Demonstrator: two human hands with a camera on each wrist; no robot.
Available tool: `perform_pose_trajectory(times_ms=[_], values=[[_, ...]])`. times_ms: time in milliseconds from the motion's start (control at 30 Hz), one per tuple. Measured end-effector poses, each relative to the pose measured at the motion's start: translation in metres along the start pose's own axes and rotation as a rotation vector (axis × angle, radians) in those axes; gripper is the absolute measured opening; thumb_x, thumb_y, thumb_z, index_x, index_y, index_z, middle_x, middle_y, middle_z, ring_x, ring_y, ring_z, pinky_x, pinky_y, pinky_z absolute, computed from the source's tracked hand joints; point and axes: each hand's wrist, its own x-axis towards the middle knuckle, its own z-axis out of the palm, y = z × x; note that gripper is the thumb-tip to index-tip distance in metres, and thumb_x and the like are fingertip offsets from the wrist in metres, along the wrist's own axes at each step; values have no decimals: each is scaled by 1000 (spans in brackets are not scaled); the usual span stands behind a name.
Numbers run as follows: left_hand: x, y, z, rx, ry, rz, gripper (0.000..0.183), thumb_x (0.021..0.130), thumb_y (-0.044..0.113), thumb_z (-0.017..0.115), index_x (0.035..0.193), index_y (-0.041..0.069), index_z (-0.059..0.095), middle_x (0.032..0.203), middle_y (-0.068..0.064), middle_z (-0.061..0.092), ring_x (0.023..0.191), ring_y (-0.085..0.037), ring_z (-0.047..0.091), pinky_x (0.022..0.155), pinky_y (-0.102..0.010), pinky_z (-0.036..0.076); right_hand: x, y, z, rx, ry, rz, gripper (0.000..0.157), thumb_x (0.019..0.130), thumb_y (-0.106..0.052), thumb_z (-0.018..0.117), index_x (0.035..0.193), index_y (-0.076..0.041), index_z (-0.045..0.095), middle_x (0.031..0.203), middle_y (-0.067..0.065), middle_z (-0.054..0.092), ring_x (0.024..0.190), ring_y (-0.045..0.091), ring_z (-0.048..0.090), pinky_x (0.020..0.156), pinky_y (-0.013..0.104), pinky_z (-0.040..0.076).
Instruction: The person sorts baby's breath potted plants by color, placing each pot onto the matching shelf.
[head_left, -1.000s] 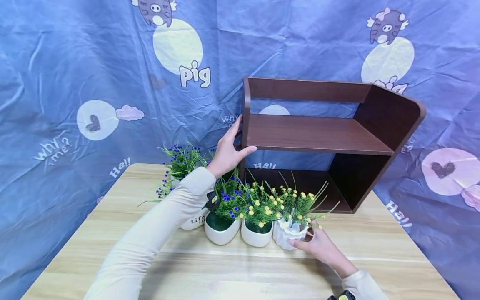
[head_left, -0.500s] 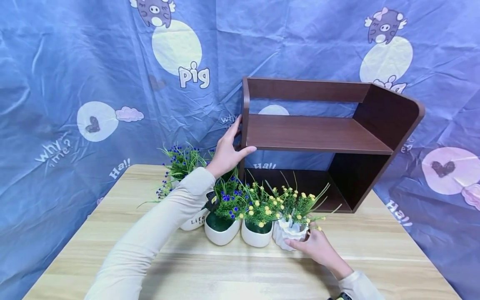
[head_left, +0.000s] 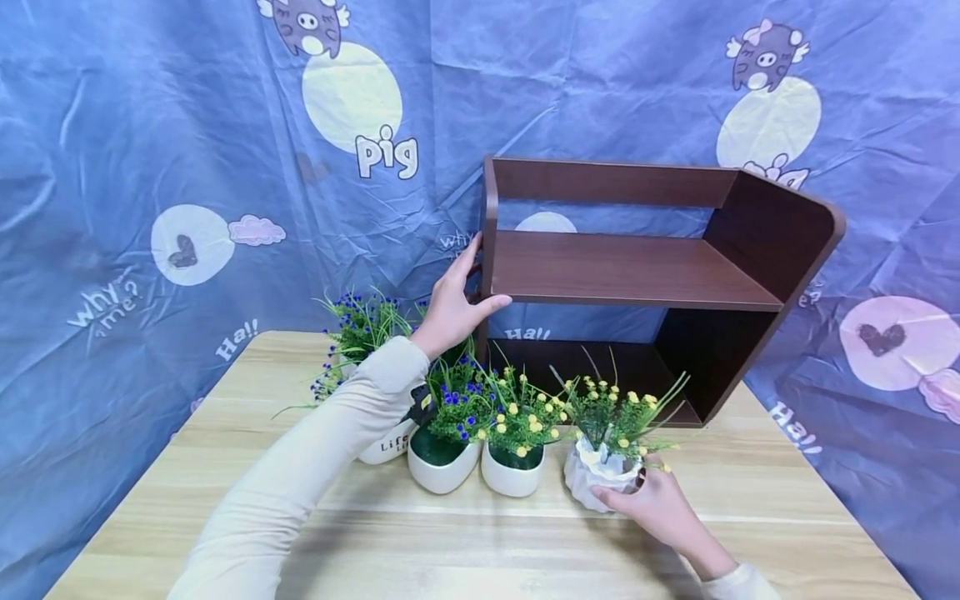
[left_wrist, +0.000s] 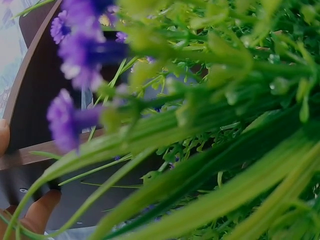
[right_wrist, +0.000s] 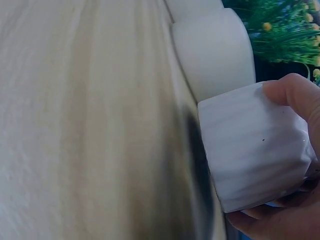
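Note:
My right hand (head_left: 663, 504) grips the white fluted flowerpot (head_left: 592, 477), thumb in front and fingers round its right side. Yellow flowers and long green blades (head_left: 611, 417) rise from it. In the right wrist view this pot (right_wrist: 255, 150) is close over the tabletop, a dark shadow under its edge. My left hand (head_left: 453, 308) holds the left side panel of a dark brown two-tier shelf (head_left: 637, 267), thumb across the front edge and fingers along the outer side. Purple flowers (left_wrist: 65, 120) and leaves hide most of that hand in the left wrist view.
Left of the held pot stand a smooth white pot with yellow flowers (head_left: 513, 473) and one with blue flowers (head_left: 444, 467). A lettered white pot (head_left: 386, 446) and another blue-flowered plant (head_left: 363, 321) are partly behind my left arm. A blue patterned cloth (head_left: 187, 125) hangs behind the wooden table (head_left: 420, 542).
My right hand has moved the fluted pot a little to the right and toward me, opening a gap from the neighbouring pot. My left hand stays on the shelf panel.

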Motion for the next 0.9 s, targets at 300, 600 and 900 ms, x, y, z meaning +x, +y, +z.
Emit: perform_pose_trajectory(times_ms=[300, 600, 900], values=[[1, 1, 0, 1, 1, 1, 88, 75, 32, 69, 143, 29, 12, 145, 8, 21, 124, -18, 39, 83, -26, 48, -1, -24, -31, -122, 52, -98, 57, 68, -32, 76, 112, -2, 54, 98, 8, 65, 87, 8, 59, 76, 20, 47], [2, -2, 0, 12, 6, 15, 88, 75, 32, 68, 141, 34, 11, 145, 9, 19, 124, -20, 38, 82, -26, 48, 14, -59, -59, -54, 164, -303, 69, 66, -9, 78, 124, 0, 42, 111, 6, 56, 93, -6, 52, 79, 7, 40], [2, -1, 0, -4, 8, 12, 88, 75, 30, 69, 143, 28, 13, 145, 8, 20, 124, -19, 39, 82, -25, 48, 31, -101, -83, 3, 216, -397, 52, 64, 1, 76, 111, -3, 52, 91, -7, 61, 81, 2, 58, 65, 13, 47]])
